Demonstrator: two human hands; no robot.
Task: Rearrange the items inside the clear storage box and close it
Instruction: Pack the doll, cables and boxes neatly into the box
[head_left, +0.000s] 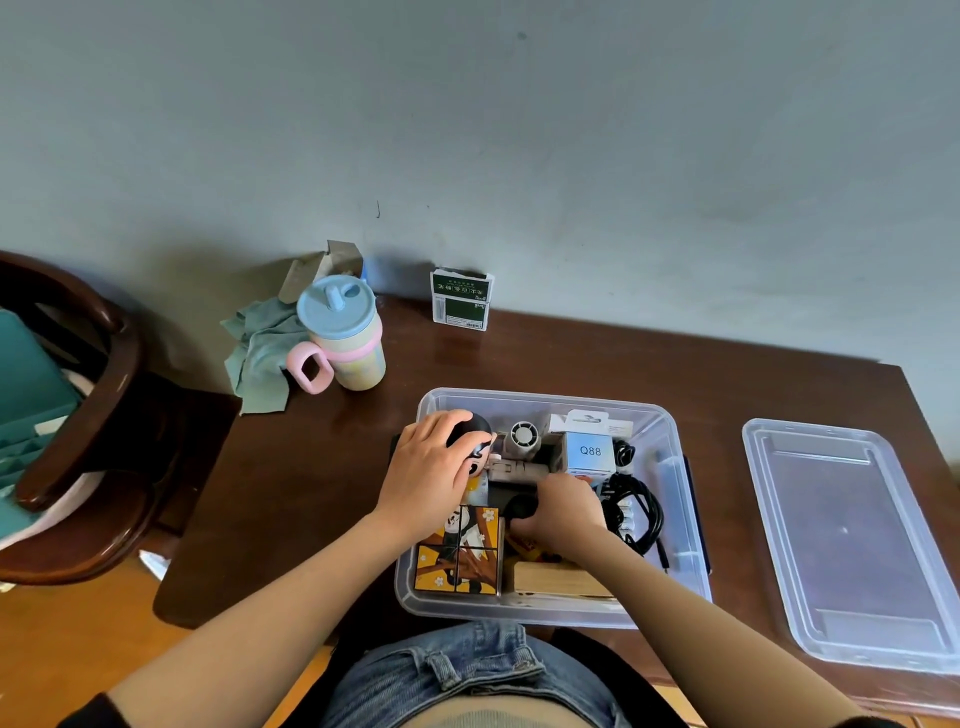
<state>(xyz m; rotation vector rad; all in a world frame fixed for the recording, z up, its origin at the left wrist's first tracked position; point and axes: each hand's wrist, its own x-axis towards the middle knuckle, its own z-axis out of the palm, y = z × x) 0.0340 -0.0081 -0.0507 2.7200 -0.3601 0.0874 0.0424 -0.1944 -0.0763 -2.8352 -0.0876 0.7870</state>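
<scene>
Sorting is the step in hand: your left hand (434, 462) grips the black-headed figure (474, 435) at 10 o'clock in the box (670, 499), and your right hand (563, 512) curls round a dark round thing (521, 506) at centre, perhaps a plug; it is mostly hidden. Next, seat both low among the cables (641, 512), then fetch the lid (852, 545), lying at 3 o'clock of the box.
</scene>
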